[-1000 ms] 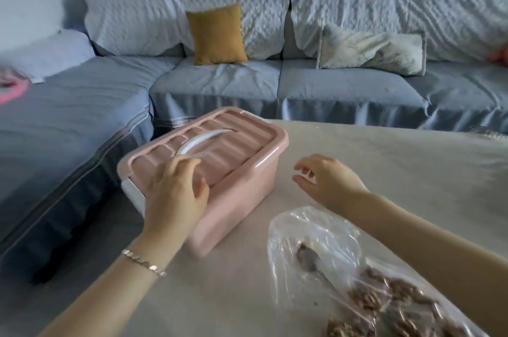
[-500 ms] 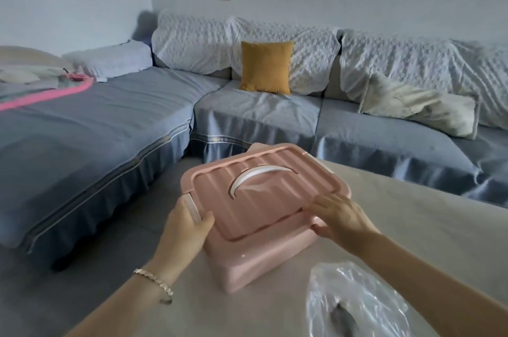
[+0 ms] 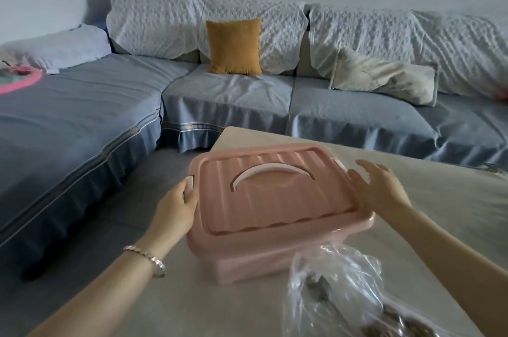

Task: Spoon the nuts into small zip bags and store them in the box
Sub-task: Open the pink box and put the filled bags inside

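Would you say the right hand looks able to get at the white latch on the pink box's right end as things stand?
Probably yes: the right hand hovers open beside the white latch on the pink box, with nothing between them.

Single wide-angle view from my head, facing forward and tilted down. Near: the table [image 3: 453,213], box [image 3: 275,199] dead centre, my left hand [image 3: 176,207] and right hand [image 3: 382,188] reaching in from the bottom edge. Far: sofa [image 3: 233,94] across the upper half.
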`<action>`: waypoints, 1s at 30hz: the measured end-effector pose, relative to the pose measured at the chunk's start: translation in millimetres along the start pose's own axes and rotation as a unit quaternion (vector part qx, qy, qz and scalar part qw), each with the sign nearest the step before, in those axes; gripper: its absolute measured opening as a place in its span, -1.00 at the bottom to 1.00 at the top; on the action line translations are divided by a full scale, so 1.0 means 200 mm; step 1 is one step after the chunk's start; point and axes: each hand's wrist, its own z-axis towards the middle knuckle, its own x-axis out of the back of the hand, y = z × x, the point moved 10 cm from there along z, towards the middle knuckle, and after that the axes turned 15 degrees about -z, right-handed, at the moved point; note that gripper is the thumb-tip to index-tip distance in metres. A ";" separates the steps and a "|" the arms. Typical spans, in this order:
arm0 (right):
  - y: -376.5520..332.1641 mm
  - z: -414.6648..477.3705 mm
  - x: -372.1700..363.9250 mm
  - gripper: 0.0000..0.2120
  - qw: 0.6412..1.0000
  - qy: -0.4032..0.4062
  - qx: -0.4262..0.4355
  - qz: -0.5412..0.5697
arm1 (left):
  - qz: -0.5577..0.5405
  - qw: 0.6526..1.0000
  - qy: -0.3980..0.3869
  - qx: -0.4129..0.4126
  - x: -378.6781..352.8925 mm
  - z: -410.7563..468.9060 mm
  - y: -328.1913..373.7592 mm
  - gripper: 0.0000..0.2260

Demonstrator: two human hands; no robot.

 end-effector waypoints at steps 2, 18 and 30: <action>0.06 0.03 -0.11 -0.65 0.997 -0.048 -0.039 0.048 | 0.013 1.000 -0.005 -0.008 0.00 0.01 0.00 -0.84; 0.19 -0.02 -0.05 -0.83 0.993 0.043 -0.049 0.096 | 0.013 1.000 -0.002 -0.004 -0.01 0.02 0.00 -0.80; -0.49 -0.55 -0.05 -0.57 0.923 0.052 0.381 -0.030 | -0.036 0.997 0.034 0.065 0.05 -0.01 -0.13 -0.69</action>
